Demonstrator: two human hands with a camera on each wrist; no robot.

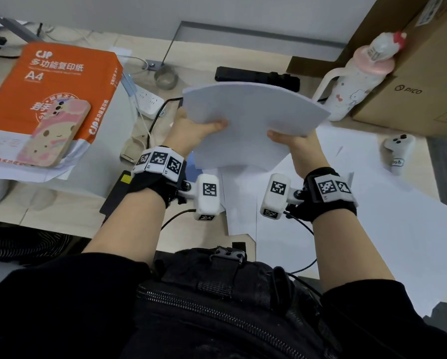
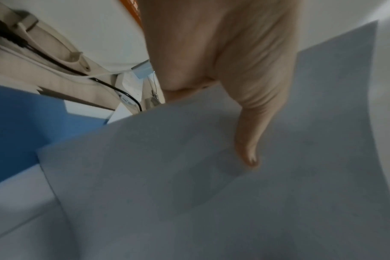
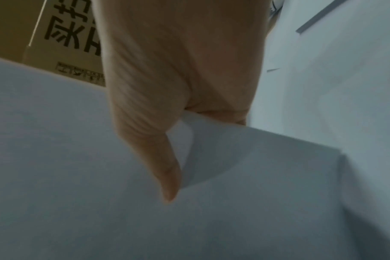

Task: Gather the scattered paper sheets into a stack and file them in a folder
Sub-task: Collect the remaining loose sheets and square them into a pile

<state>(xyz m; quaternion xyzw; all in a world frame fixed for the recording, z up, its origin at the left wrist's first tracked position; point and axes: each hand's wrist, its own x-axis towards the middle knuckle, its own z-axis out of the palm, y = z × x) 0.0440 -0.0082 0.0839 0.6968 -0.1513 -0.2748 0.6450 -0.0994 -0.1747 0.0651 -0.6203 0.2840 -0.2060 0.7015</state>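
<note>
Desk surface [image 1: 61,216] of pale wood is carrying a cluttered office spread, with loose sheets [image 1: 359,193] lying fanned out at 4 o'clock of the hands. Both hands are holding one stack of paper [image 1: 248,120] above the desk at centre: the left hand [image 1: 191,128] is pinching its left edge, thumb on top, and the right hand [image 1: 292,143] is pinching the right edge the same way. Held from both sides, the stack is bowing upward, probably so its edges can be squared. Part of a blue folder [image 2: 22,119] is showing in the left wrist view, at 9 o'clock, under the raised stack. An orange paper ream [image 1: 51,89] with a phone [image 1: 56,133] on it is lying at 10 o'clock, a bottle [image 1: 357,76] and cardboard box [image 1: 411,81] at 2 o'clock. Filing is not yet begun
</note>
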